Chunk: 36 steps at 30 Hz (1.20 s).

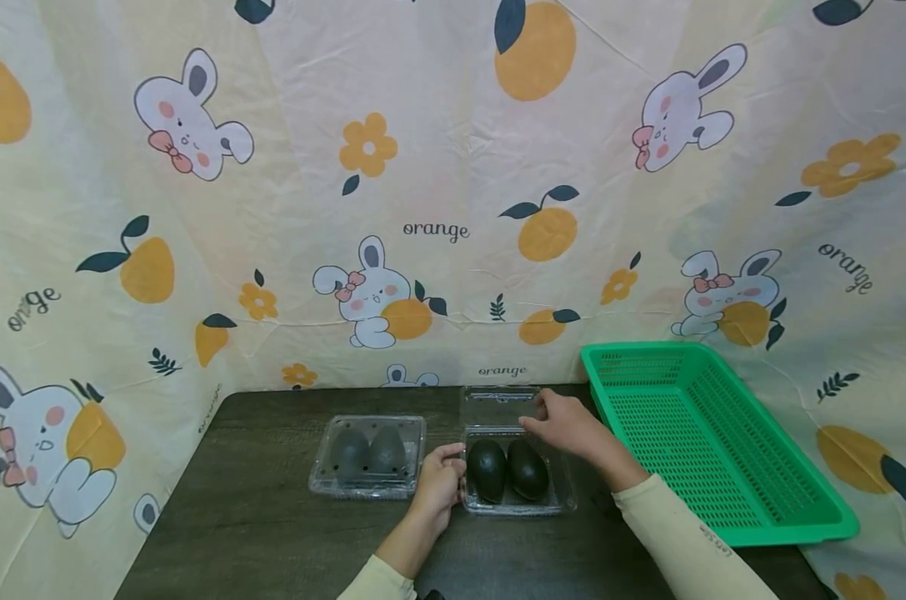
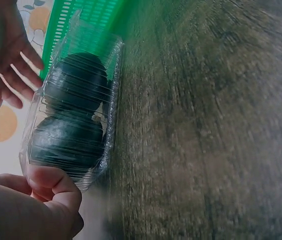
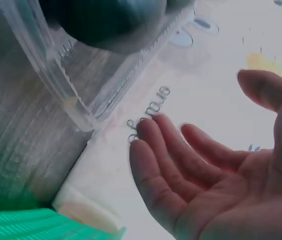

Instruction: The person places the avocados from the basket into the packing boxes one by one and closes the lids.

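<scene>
In the head view, a clear plastic clamshell box [image 1: 563,493] lies open on the table, its lid [image 1: 496,408] folded back toward the wall. Two dark avocados [image 1: 487,472] sit side by side in its base. My left hand [image 1: 439,482] grips the base at its left side; in the left wrist view the thumb [image 2: 51,179] presses on the box wall. Over the lid's right edge is my right hand [image 1: 570,427]. Its fingers [image 3: 153,175] are spread and gently bent in the right wrist view, with nothing held in them.
Left of my hands stands a closed clear box [image 1: 415,454] with two dark fruits inside. A green slotted basket [image 1: 790,535] is on the right. The dark wooden table [image 1: 250,500] meets a printed cloth [image 1: 453,167] at the back.
</scene>
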Each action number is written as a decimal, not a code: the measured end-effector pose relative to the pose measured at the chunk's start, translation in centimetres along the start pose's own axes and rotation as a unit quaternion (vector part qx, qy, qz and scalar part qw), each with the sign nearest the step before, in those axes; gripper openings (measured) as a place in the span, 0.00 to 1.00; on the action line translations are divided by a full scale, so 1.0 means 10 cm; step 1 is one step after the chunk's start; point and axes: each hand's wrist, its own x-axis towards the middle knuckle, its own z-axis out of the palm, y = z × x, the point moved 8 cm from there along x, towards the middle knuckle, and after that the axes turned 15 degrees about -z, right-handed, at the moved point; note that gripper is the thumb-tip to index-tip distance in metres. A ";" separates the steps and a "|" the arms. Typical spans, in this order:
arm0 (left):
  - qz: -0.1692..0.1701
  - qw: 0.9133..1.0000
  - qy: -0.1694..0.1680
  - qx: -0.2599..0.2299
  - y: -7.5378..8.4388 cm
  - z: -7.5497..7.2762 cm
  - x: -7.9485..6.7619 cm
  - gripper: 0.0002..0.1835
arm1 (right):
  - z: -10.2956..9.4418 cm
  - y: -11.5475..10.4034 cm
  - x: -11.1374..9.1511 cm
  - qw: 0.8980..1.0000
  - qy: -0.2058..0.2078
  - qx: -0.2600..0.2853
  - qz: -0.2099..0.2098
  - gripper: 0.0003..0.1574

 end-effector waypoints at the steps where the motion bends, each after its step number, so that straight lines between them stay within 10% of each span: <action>1: 0.001 1.000 -0.001 0.000 0.00 0.00 0.00 0.24 | -0.03 0.04 0.02 1.000 0.009 0.007 0.001 0.33; 21: 0.008 1.000 -0.005 -0.004 0.04 0.00 -0.03 0.23 | 0.05 0.63 0.39 0.981 0.026 0.171 0.085 0.41; 36: 0.010 1.000 -0.004 0.000 0.03 0.01 -0.02 0.23 | 0.32 0.90 0.44 0.914 0.017 0.352 0.203 0.40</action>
